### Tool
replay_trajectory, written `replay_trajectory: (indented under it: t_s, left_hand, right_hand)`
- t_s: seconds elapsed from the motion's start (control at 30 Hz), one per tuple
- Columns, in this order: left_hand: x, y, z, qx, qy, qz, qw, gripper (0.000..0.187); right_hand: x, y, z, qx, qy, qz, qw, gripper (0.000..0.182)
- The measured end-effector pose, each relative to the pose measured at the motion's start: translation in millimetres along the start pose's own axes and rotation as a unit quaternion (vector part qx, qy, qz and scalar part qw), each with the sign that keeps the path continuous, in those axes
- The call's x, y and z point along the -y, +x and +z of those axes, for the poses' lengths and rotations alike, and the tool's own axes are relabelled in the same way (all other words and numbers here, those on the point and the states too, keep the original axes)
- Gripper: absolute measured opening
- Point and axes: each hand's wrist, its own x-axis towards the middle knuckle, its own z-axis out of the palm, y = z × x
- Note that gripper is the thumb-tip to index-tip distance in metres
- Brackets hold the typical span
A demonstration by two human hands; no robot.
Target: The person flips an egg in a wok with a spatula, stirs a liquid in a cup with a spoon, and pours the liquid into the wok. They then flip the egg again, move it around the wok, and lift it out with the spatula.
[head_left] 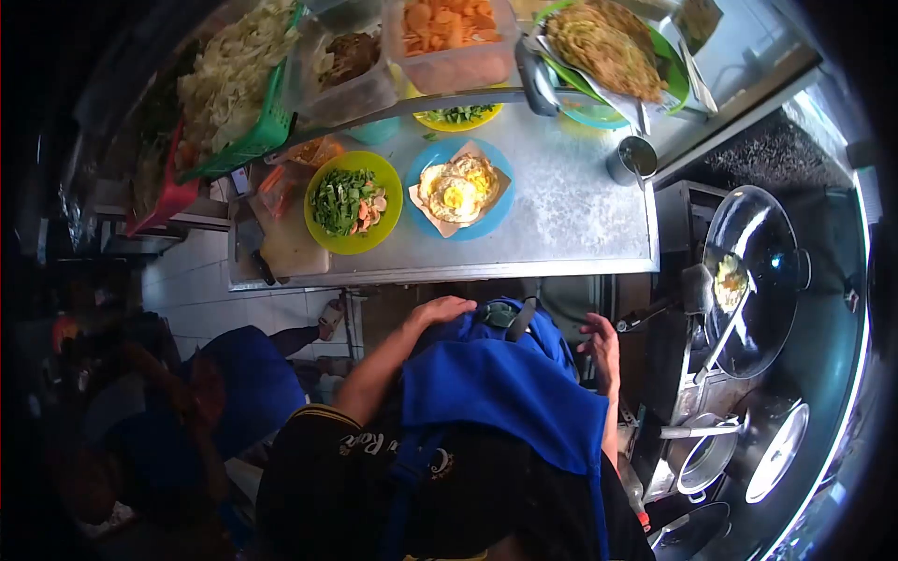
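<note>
My left hand (446,309) rests at the side of the blue apron (505,393) at my waist, its fingers stretched out and holding nothing. On the other side, my right hand (600,342) hangs beside the apron with its fingers apart. In front of me on the metal counter (571,215), fried eggs (458,190) lie on paper over a blue plate (486,227). Left of it, a yellow-green plate (351,245) bears chopped greens (341,198) and pale orange slices. The wok (772,280) at my right holds some food (730,282), with a ladle and a spatula in it.
Above the counter, a shelf carries a green basket of shredded cabbage (238,70), a tub of orange slices (449,28) and fried omelettes (608,47). A cutting board (295,251) lies at the left. A metal cup (632,161) stands right. Another person (234,383) is at lower left.
</note>
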Motion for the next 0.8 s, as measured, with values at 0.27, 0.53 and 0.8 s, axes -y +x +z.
replay_trajectory:
  t_s: [0.27,0.53,0.8]
  left_hand:
    - [-55.0,12.6,12.9,-0.023,0.079,0.021,0.996,0.039]
    - [-182.9,-50.3,0.6,-0.018,-0.002,0.086,0.996,0.058]
    - [-173.5,-37.9,-43.3,-0.002,0.252,0.455,0.854,0.056]
  right_hand:
    - [5.7,-10.0,-34.9,0.023,0.025,-0.005,0.999,0.043]
    - [74.6,-37.3,-33.3,-0.122,-0.103,-0.086,0.983,0.022]
    - [122.6,-70.2,-52.9,-0.439,-0.07,-0.206,0.872,0.012]
